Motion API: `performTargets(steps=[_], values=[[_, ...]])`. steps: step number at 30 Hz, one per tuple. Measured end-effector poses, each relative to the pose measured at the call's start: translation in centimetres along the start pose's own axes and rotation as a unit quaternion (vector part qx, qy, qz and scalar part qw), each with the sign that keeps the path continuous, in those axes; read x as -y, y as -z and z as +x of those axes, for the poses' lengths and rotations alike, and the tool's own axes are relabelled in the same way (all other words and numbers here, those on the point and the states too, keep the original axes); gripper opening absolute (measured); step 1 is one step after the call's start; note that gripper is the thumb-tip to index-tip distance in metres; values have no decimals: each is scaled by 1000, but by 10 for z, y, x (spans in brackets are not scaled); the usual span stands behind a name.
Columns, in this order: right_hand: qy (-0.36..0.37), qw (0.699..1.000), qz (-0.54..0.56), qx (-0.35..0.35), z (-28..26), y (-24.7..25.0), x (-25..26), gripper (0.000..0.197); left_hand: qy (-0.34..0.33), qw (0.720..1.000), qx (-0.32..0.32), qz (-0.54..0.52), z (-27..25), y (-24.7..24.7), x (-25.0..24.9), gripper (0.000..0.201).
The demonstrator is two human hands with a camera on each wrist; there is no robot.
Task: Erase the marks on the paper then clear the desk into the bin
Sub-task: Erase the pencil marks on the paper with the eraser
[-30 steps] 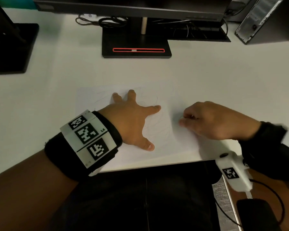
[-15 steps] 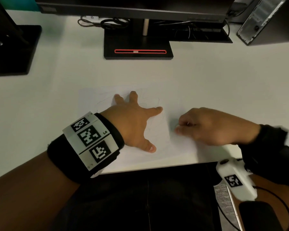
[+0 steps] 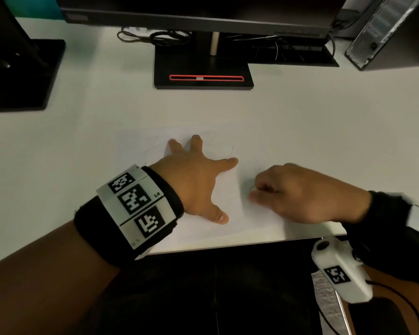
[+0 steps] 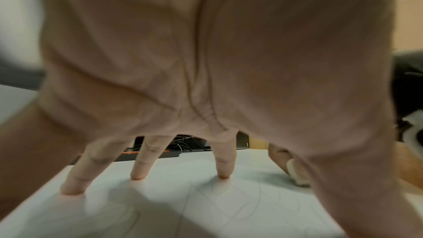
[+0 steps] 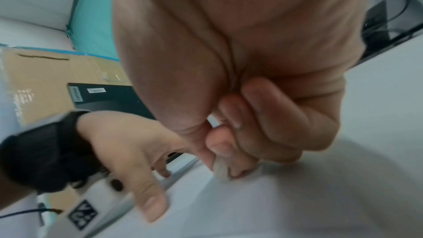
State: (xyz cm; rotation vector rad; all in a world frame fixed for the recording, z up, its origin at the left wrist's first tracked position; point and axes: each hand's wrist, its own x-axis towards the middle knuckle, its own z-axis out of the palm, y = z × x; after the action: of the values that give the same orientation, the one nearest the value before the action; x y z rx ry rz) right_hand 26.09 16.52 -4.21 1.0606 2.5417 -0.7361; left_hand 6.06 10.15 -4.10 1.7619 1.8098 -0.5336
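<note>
A white sheet of paper (image 3: 140,151) with faint pencil scribbles lies on the white desk (image 3: 300,122) near its front edge. My left hand (image 3: 198,172) is spread flat on the paper, fingers straight, pressing it down. In the left wrist view the fingertips (image 4: 138,174) stand on the paper (image 4: 206,205) among thin pencil lines. My right hand (image 3: 298,192) is curled at the sheet's right part and pinches a small white eraser (image 5: 220,169) between thumb and fingers, its tip on the paper (image 5: 297,196). The eraser (image 4: 297,175) also shows in the left wrist view.
A monitor stand (image 3: 203,73) with a red-edged slot sits at the back centre, cables behind it. A second black stand (image 3: 17,76) is at the back left and a computer case (image 3: 392,30) at the back right. No bin is in view.
My right hand with the eraser has slid a little to the left and toward me across the paper. The left hand has stayed pressed in place.
</note>
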Motion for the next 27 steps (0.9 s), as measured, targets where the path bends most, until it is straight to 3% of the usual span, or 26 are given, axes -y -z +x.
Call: performTargets(steps=[2, 5, 11, 15, 20, 24, 27], values=[[-3, 1000, 9, 17, 2, 3, -3, 43, 0, 1000, -1, 3, 0, 0, 0, 112], [-44, 999, 21, -22, 9, 14, -14, 43, 0, 1000, -1, 0, 0, -1, 1, 112], [0, 1000, 8, 20, 4, 4, -2, 42, -1, 1000, -2, 2, 1, -1, 1, 112], [-50, 998, 11, -44, 12, 17, -15, 41, 0, 1000, -2, -1, 1, -1, 1, 112], [-8, 1000, -1, 13, 7, 6, -1, 42, 0, 1000, -1, 0, 2, -2, 2, 113], [-61, 997, 23, -40, 16, 19, -15, 43, 1, 1000, -2, 1, 3, -2, 1, 112], [-21, 1000, 2, -10, 12, 10, -5, 42, 1, 1000, -3, 1, 4, -2, 1, 112]])
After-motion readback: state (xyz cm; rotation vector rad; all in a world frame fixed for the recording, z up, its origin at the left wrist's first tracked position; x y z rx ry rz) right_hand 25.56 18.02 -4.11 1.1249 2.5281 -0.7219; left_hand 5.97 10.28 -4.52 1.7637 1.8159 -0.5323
